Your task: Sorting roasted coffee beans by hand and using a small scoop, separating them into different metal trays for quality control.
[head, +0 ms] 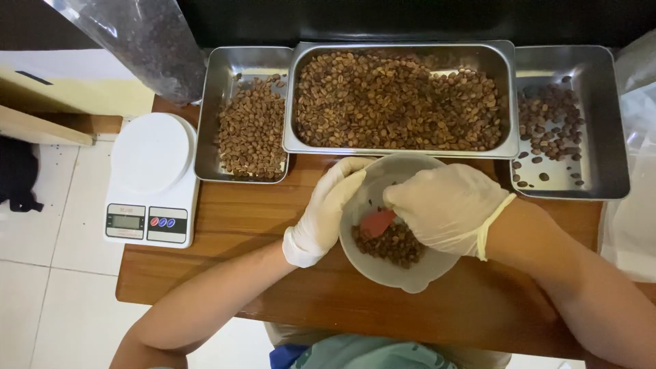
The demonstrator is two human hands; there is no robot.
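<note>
- Pinching down into the white bowl (403, 270), the right hand (447, 208) has its gloved fingers curled over the coffee beans (393, 244), beside a red scoop (377, 222); whether they hold it I cannot tell.
- The left hand (326, 212) wraps the bowl's left rim, fingers closed on it.
- The bowl sits on the wooden table (260, 225), just in front of the large middle tray (402, 101).
- Tilted towards the person, the bowl could spill beans if the left hand's grip slips.
- Both forearms angle inward from the near table edge.
</note>
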